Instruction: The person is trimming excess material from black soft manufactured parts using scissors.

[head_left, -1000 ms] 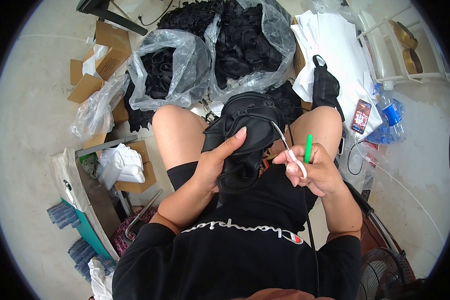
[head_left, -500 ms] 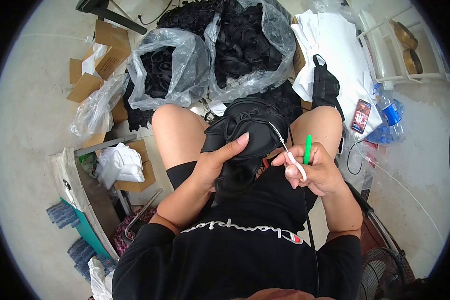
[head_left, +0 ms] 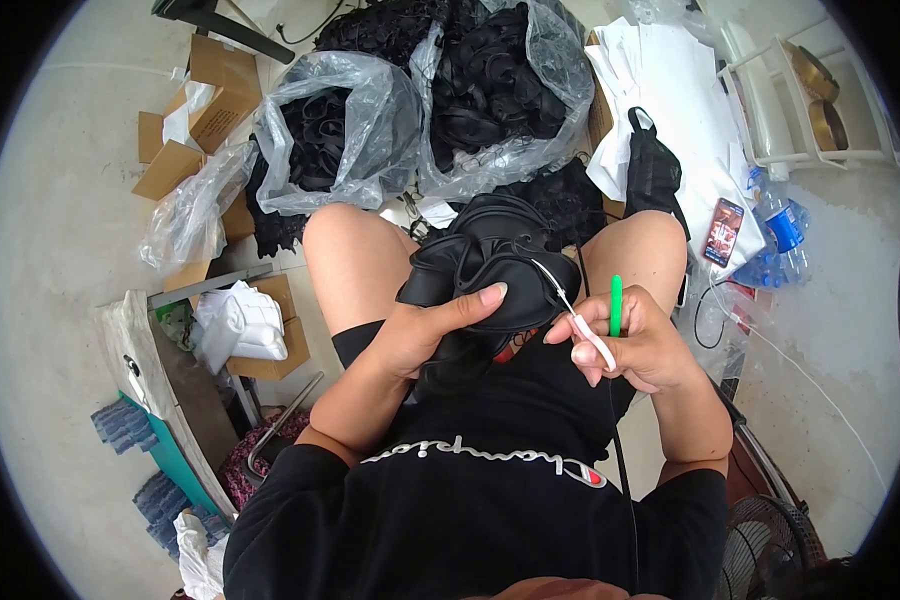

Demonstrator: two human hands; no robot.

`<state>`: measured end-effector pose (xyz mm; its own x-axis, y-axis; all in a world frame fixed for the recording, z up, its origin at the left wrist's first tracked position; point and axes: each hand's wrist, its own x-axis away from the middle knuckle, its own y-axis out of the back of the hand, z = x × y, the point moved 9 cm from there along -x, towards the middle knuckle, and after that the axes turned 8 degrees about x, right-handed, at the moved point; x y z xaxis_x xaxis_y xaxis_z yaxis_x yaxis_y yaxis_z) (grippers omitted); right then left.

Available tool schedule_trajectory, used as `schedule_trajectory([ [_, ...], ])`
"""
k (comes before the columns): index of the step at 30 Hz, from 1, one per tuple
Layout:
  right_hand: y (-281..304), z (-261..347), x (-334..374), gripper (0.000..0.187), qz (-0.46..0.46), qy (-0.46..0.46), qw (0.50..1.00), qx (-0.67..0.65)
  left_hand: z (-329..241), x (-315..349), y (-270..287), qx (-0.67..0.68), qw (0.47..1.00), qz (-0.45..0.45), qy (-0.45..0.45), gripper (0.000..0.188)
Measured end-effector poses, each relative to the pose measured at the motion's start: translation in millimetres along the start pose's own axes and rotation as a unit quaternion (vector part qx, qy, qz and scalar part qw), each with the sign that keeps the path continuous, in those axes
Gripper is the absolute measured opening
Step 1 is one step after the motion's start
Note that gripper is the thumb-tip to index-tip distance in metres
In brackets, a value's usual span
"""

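Note:
My left hand (head_left: 440, 325) is closed on a bunched black bra (head_left: 500, 255) with smooth moulded cups, held above my lap between my knees. Its thumb presses on the face of a cup. In my right hand (head_left: 635, 340) is a small pair of scissors (head_left: 592, 338) with slim metal blades and a pale pink-white handle. The blade tips reach the right edge of the bra; whether they touch it I cannot tell. A slim green piece (head_left: 616, 305) stands up between the right fingers; whether it belongs to the scissors is hidden.
Two clear plastic bags (head_left: 370, 110) full of black pieces stand beyond my knees. Right of them are white sheets (head_left: 705, 120), a phone (head_left: 723, 232) and plastic bottles (head_left: 785, 230). Open cardboard boxes (head_left: 225, 85) lie far left. A fan (head_left: 765, 540) is near right.
The bra has shifted slightly left and turned a little in my left hand, its lower part drawn up. My right hand with the scissors has barely moved.

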<state>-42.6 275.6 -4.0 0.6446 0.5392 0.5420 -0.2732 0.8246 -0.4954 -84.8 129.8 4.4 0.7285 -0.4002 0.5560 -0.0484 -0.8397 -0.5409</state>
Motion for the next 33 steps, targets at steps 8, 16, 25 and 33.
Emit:
schedule_trajectory([
  [8,-4,-3,-1,0.03,0.019,-0.015,1.0,-0.009,1,2,-3,-0.013,1.0,0.016,0.001,0.042],
  [16,-8,-9,-3,0.03,0.054,-0.039,0.996,-0.056,-3,2,-4,-0.058,0.998,0.036,0.004,0.043],
  [25,65,-11,2,0.029,-0.07,0.082,0.992,0.064,3,-4,18,0.033,0.999,-0.022,0.015,0.047],
  [33,222,15,-16,0.019,-0.388,0.021,0.791,0.473,10,-9,71,-0.027,0.981,-0.184,-0.048,0.064],
])
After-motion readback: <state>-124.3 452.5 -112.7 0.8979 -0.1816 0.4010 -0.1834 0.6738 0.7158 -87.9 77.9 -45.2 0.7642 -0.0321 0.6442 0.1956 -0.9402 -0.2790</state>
